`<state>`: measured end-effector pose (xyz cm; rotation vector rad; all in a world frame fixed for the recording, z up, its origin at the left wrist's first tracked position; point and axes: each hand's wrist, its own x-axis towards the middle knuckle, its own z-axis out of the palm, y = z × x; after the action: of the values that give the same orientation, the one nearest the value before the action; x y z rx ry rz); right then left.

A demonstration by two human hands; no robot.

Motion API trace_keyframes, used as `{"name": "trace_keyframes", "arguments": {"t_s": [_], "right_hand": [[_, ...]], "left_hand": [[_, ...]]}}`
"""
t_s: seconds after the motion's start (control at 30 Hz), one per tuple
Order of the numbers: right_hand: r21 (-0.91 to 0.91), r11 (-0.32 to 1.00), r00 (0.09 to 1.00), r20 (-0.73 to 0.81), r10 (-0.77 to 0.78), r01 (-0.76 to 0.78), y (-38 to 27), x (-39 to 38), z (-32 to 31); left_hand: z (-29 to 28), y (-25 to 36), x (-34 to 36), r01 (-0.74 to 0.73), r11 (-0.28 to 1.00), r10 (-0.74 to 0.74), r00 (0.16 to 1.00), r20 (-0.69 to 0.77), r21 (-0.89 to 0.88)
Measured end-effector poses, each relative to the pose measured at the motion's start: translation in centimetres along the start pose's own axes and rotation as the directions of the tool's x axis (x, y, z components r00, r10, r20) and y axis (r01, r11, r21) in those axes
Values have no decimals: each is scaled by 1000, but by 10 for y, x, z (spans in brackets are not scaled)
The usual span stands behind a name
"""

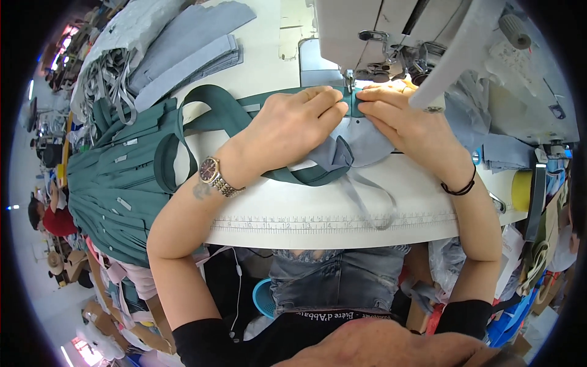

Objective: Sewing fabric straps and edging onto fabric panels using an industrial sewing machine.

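Note:
Close in front of the presser foot (pixel 350 82) of a white sewing machine (pixel 348 27), both hands hold a dark green fabric band (pixel 353 110). My left hand (pixel 296 125) grips it from the left, fingers pressed together. From the other side, the fingertips of my right hand (pixel 406 119) pinch its edge, partly under the machine head. Below the fingers lies a grey-blue fabric piece (pixel 373 147), with a thin grey ribbon (pixel 379 199) trailing toward me. A long green strap (pixel 214 101) loops leftward under and beside my left wrist.
Gathered green garment pieces (pixel 116 183) drape over the table's left side. Behind them sit stacked grey-blue panels (pixel 183 70) and a white plastic bag (pixel 131 40). A printed ruler (pixel 306 225) runs along the near edge. At right are a yellow roll (pixel 521 191) and folded blue-grey cloth (pixel 504 153).

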<state>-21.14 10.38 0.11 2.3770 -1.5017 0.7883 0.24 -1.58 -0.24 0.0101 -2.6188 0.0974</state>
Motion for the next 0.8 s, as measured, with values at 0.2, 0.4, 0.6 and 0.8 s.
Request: {"name": "trace_keyframes", "arguments": {"t_s": [0.2, 0.4, 0.6, 0.8], "right_hand": [[73, 981, 967, 194, 165, -182, 4, -8, 0], [69, 988, 983, 132, 131, -141, 6, -4, -1], [-9, 996, 995, -44, 93, -94, 5, 0, 9], [-227, 963, 988, 6, 153, -147, -5, 4, 3]], "left_hand": [[5, -2, 1, -28, 998, 29, 999, -32, 57], [6, -4, 0, 1, 999, 0, 1000, -28, 35], [11, -16, 4, 20, 1000, -20, 997, -68, 6], [16, -19, 5, 74, 997, -74, 995, -71, -2]]}}
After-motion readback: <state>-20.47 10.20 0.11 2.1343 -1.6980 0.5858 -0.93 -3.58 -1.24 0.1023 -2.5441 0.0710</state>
